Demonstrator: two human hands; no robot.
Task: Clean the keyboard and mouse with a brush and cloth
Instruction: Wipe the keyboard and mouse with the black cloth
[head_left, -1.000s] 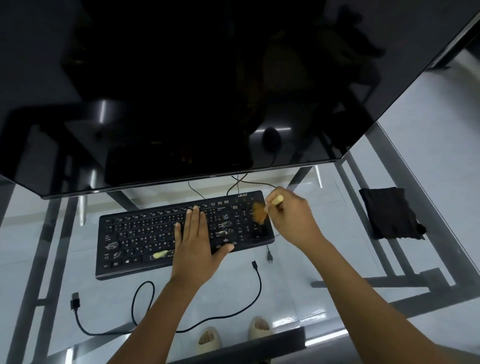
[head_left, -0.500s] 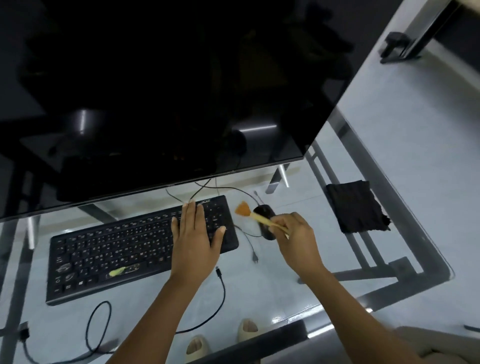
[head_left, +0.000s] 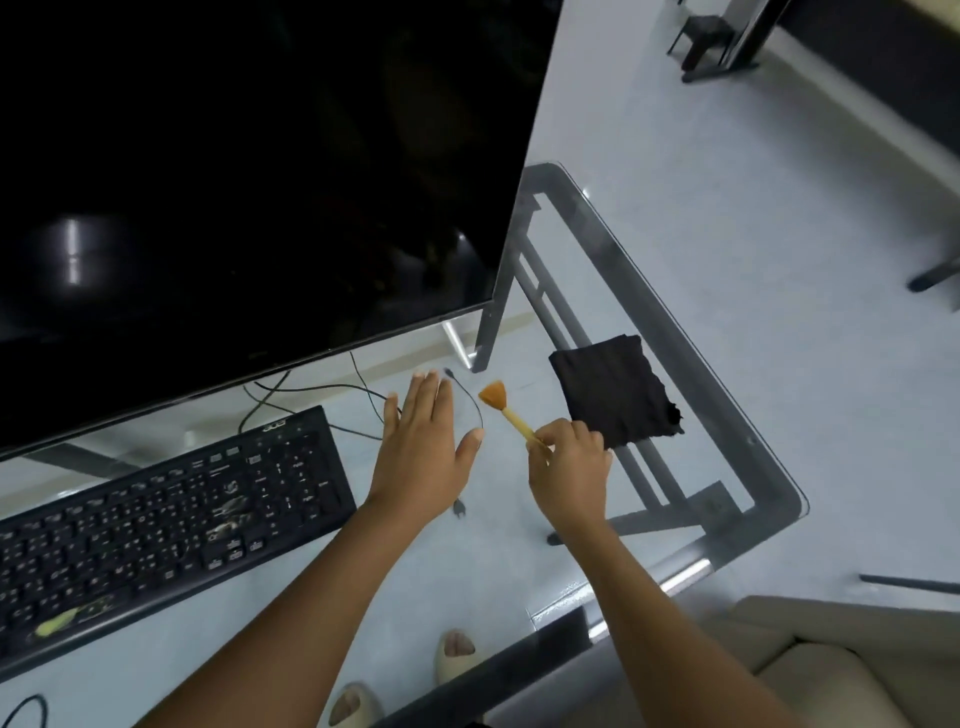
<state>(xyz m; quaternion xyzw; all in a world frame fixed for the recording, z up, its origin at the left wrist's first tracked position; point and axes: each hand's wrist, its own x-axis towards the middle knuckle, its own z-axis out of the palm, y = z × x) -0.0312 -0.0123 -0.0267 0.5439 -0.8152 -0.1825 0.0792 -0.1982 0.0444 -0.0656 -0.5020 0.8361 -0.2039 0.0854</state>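
Keyboard (head_left: 166, 514): black, full-size, flat on the glass surface (head_left: 748, 441), lower left. Brush (head_left: 506, 408): orange fan bristles, pale wooden handle, tilted, bristles up-left, raised right of the keyboard. Cloth (head_left: 615, 392): black, crumpled square, flat near the right edge. Mouse: not visible.
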